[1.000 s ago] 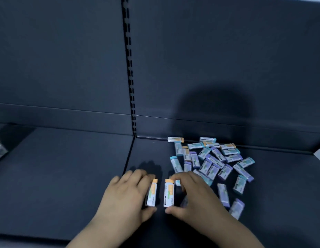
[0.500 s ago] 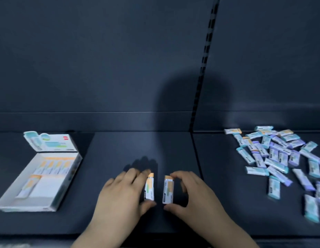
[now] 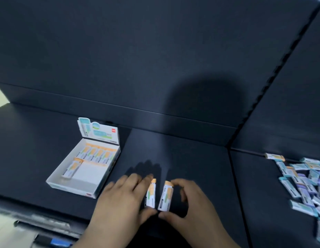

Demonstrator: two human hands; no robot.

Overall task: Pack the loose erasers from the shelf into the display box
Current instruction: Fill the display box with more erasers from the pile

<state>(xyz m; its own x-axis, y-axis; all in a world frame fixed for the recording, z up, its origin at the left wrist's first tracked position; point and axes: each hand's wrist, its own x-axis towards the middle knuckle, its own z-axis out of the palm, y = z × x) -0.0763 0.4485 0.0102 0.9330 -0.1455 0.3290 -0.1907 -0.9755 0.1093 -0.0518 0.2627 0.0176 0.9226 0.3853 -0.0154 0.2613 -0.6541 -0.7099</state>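
Note:
My left hand [image 3: 123, 199] grips an orange-tipped eraser [image 3: 150, 194] between thumb and fingers, held on end above the dark shelf. My right hand [image 3: 189, 206] grips a second orange-tipped eraser [image 3: 166, 196] the same way, right beside the first. The white display box [image 3: 78, 187] lies open to the left of my hands, its lid flap raised at the back. A row of orange erasers fills its far end and one more orange eraser [image 3: 72, 169] lies at its left side. The pile of loose erasers [image 3: 306, 183] is spread at the far right.
The dark shelf [image 3: 182, 158] has a tall back panel and a slotted upright [image 3: 274, 77] that splits it into two bays. The shelf's front edge runs along the lower left, with a blue and black object [image 3: 53, 241] below it.
My hands have carried the two orange erasers leftward, away from the pile. The view swung left, so the display box came into sight and now sits close to my left hand.

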